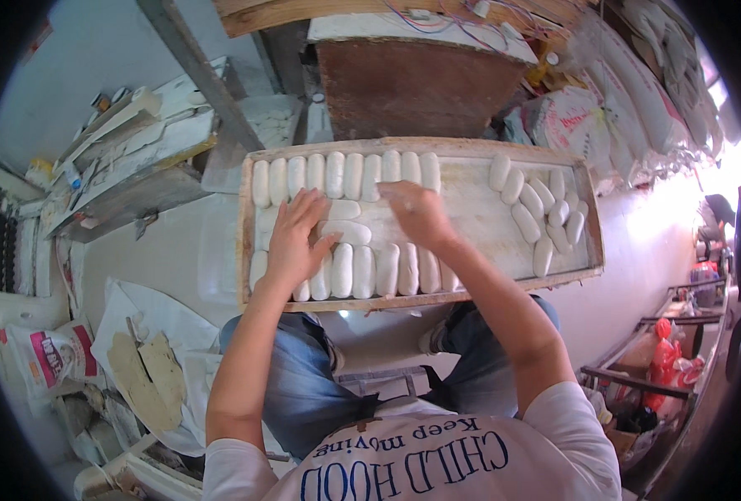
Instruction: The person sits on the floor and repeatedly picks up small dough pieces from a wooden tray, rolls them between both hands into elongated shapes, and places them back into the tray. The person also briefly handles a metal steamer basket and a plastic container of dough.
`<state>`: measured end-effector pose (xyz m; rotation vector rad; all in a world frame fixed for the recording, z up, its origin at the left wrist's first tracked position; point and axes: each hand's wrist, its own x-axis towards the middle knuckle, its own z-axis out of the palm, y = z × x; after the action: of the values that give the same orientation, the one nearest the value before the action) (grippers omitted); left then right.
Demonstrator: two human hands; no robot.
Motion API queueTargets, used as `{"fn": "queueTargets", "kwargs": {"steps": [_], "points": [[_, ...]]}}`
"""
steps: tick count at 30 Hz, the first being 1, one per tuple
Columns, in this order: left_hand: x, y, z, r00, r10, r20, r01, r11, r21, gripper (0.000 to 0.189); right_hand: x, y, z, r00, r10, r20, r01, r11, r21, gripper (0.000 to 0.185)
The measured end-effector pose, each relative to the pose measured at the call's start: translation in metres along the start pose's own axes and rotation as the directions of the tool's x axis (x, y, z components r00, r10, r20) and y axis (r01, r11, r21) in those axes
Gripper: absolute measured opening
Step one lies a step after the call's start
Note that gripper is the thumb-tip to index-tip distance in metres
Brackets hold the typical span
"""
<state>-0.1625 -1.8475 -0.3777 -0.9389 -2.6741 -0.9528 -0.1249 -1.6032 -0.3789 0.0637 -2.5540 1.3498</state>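
Observation:
A shallow wooden tray (411, 305) lies across my lap, dusted with white powder. Smooth white oblong dough rolls (335, 175) stand side by side in a row along its far side, and another row of rolls (363, 271) follows the near side. Between these rows, several rolls (349, 232) lie crosswise at the left. My left hand (296, 235) rests over the ends of these crosswise rolls, thumb apart from its fingers, partly covering them. Slightly blurred, my right hand (415, 213) is bent at the near ends of the far row; whether it grips a roll is hidden.
Loose dough rolls (536, 197) are scattered at the tray's right end. Beyond the tray stands a brown wooden box (408, 87). Plastic sacks (571, 119) are piled at the back right. A shelf (138, 175) stands at left, above a white sheet with flat beige pieces (148, 376).

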Motion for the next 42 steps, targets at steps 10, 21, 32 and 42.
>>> {"fn": "queueTargets", "kwargs": {"steps": [10,21,32,42], "points": [[0.015,0.004,0.013,0.982,-0.061,0.178,0.081,0.991,-0.109,0.041,-0.040,0.073,-0.144,0.875,0.145,-0.462,-0.400,0.755,-0.520,0.044],[0.031,0.109,0.078,0.962,-0.192,0.196,0.275,0.645,-0.713,0.027,-0.033,0.136,-0.109,0.986,-0.032,-0.165,-0.056,0.864,-0.501,0.056],[0.048,0.169,0.131,0.753,-0.376,0.539,0.487,-0.233,-0.842,0.036,-0.083,0.028,-0.085,0.965,0.153,-0.214,-0.122,0.981,0.149,0.054],[0.020,0.131,0.080,0.773,-0.303,0.558,0.432,-0.394,-0.811,0.035,-0.089,-0.063,-0.083,0.934,0.351,-0.060,-0.292,0.852,0.435,0.053]]}}
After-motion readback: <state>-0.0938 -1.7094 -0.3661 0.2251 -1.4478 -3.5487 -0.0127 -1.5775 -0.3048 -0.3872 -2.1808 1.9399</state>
